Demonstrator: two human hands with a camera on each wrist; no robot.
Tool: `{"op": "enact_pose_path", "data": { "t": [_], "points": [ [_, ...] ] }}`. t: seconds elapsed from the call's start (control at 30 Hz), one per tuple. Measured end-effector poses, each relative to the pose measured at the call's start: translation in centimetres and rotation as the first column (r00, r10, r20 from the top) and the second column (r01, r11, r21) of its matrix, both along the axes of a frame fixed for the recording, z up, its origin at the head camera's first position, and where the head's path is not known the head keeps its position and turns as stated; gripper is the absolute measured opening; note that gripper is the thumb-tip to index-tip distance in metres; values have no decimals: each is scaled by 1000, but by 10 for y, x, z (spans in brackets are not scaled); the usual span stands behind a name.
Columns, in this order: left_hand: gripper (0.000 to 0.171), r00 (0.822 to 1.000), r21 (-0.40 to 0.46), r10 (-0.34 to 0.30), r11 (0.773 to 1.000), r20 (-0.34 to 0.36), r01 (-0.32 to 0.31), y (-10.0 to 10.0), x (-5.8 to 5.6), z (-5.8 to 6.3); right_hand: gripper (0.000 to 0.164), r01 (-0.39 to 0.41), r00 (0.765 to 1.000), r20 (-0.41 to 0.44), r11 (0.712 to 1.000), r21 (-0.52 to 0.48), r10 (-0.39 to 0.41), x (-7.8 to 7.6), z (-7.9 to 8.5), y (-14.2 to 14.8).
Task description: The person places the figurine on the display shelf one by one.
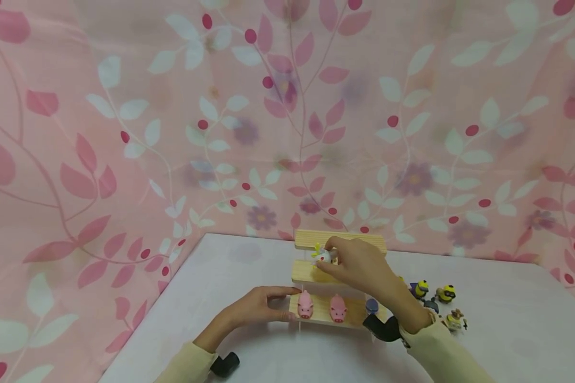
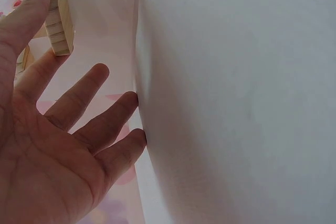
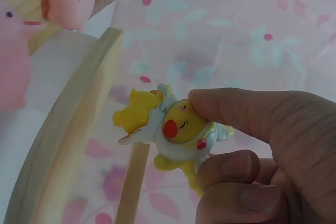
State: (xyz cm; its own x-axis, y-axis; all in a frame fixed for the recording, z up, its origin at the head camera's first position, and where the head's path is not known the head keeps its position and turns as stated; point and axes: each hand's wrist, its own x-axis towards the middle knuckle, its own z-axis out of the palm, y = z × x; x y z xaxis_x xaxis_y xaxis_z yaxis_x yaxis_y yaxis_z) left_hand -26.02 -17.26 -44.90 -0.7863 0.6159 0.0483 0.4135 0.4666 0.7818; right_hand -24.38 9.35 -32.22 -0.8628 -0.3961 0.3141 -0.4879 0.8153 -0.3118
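My right hand (image 1: pixel 361 260) pinches a small yellow-and-white toy figurine (image 3: pixel 181 124) between thumb and fingertips. It has a yellow face, a red nose and a white suit. In the head view the figurine overlaps the middle step of a three-tier wooden display stand (image 1: pixel 302 270). With thumb and index finger, my left hand (image 1: pixel 251 308) holds the left end of the lowest step; its other fingers are spread apart in the left wrist view. Two pink pig figurines, one at the left (image 1: pixel 305 306) and one beside it (image 1: pixel 337 308), stand on that lowest step.
A purple-blue figurine (image 1: pixel 371 306) stands at the right of the lowest step. Several small figurines lie on the white table right of the stand, among them a yellow-headed one (image 1: pixel 445 293) and one with a hat (image 1: pixel 455 320). Behind hangs a pink floral cloth (image 1: pixel 287 133).
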Motion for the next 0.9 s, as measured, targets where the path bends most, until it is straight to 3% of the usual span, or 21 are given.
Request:
{"op": "enact_pose_path", "data": {
  "t": [0.47,0.9],
  "points": [
    [55,1000,-16,-6,1000,-18,6,-1,1,1,32,2,998,62,999,45,-5,-13,-4,-25],
    [55,1000,-19,-13,1000,-19,12,0,1,2,37,21,996,81,999,30,-24,-14,-5,-30]
  ]
}}
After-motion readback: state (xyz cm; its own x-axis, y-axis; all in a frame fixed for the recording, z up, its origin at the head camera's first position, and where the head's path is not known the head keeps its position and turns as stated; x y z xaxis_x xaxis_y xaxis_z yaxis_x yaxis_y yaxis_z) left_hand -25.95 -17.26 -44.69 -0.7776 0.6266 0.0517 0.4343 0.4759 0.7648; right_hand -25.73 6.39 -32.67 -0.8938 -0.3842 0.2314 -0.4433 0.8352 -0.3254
